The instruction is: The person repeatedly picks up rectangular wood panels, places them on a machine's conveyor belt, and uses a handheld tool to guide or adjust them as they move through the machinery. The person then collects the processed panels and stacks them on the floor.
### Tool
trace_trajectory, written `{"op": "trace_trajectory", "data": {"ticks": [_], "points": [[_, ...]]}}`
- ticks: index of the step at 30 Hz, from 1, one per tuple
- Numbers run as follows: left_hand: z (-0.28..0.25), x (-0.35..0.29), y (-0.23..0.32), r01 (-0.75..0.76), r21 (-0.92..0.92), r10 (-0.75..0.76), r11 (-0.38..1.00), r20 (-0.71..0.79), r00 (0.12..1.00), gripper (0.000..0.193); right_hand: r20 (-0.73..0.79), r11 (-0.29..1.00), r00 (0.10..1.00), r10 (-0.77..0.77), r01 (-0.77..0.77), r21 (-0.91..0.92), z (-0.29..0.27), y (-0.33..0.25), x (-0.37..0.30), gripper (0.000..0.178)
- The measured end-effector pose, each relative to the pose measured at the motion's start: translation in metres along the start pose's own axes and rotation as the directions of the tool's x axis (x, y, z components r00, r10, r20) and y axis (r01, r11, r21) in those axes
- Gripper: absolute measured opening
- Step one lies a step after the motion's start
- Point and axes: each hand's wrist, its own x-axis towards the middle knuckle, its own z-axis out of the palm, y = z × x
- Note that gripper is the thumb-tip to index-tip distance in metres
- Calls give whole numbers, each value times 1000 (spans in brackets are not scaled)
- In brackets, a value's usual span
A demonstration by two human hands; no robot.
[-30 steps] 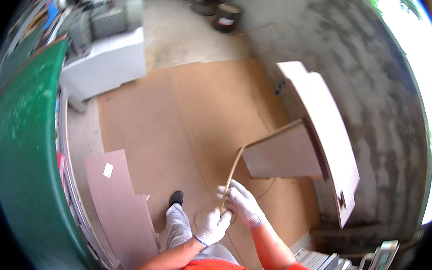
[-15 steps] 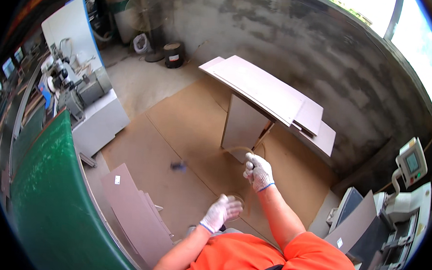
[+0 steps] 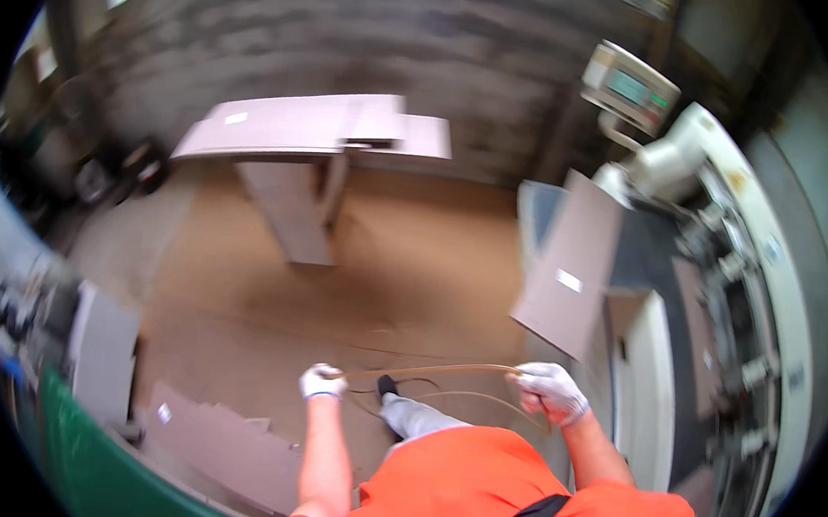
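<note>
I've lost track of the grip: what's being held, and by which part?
A thin tan strip, gripped by the left hand and right hand with a stretch between them; whether at its ends cannot be told.

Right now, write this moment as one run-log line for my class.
left hand: holding strip | right hand: holding strip | strip: spans between hands | board: beyond right hand

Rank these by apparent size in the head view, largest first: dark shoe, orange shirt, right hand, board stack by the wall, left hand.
1. Orange shirt
2. Board stack
3. Right hand
4. Left hand
5. Dark shoe
</note>
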Motion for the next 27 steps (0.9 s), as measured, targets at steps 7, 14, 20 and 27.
{"op": "trace_trajectory", "data": {"ticks": [7, 14, 20, 27], "points": [[79, -171, -152, -391, 607, 120, 691, 437, 891, 10, -68, 992, 995, 76, -82, -91, -112, 133, -107, 72], [9, -339, -347, -794, 555, -466, 249, 787, 404, 11, -380, 782, 805, -456, 566, 261, -111, 85, -96, 108], [-34, -382, -463, -935, -341, -954, -99, 301, -8, 20, -627, 526, 703, -335, 692, 494, -236, 75, -145, 41], [-74, -398, -610, -917, -390, -988, 80, -152, -21, 32, -871, 475, 483, 90, 748, 464, -368, 164, -208, 14]]}}
